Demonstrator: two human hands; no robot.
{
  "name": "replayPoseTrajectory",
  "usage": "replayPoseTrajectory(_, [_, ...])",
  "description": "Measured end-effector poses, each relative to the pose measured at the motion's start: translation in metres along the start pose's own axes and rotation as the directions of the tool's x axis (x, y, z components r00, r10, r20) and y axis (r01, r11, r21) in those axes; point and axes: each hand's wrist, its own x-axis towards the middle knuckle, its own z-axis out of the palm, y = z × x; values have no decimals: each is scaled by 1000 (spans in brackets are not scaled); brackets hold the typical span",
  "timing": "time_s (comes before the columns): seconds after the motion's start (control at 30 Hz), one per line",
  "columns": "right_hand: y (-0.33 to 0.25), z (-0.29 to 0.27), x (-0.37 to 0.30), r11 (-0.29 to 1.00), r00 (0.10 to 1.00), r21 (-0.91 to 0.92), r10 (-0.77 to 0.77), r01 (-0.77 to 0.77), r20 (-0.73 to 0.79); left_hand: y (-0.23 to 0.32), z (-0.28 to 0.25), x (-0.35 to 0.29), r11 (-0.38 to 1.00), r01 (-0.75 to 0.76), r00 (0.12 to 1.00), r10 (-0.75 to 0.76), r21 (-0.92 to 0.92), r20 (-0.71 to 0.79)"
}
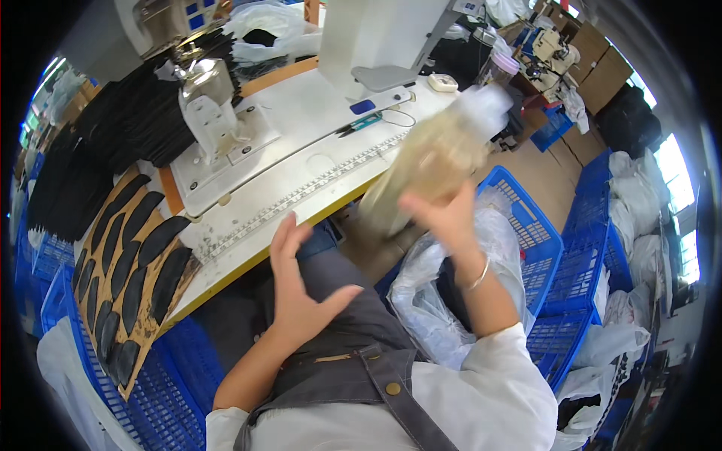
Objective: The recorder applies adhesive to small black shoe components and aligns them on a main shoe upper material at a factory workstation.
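Head view, right hand [444, 222]: clamped on a see-through, yellowish container [444, 143], both blurred.
Container: tilted, its cloudy whitish end toward the upper right, in the air by the right end of the table [301, 154].
Left hand [298, 304]: thumb and fingers spread apart, raised over a grey cloth apron [342, 376].
Table: smooth and white, with a straight measuring strip [316, 179].
Board [150, 331]: brown, blotchy, bearing dark leaf-shaped pieces [171, 278].
Crate [545, 252]: blue plastic, pierced walls, a crinkled clear bag [425, 304] against it.
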Motion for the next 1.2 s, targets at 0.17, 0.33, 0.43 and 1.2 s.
replayPoseTrajectory(0.17, [29, -113, 142, 814, 849, -539, -430, 218, -307, -20, 1, -3, 999, 2, 997, -6, -53, -72])
replayPoseTrajectory(0.33, [80, -137, 217, 781, 853, -615, -390, 107, -347, -24, 3, 0, 894, 306, 947, -321, -328, 8])
replayPoseTrajectory(0.43, [94, -136, 234, 822, 868, -537, -397, 191, -299, -24, -5, 31, 936, 348, 935, -341, -58, 100])
replayPoseTrajectory(1.2, [85, -54, 179, 626, 988, -779, 137, -35, 66, -69, -4, 167, 808, 531, 830, -436, -254, 347])
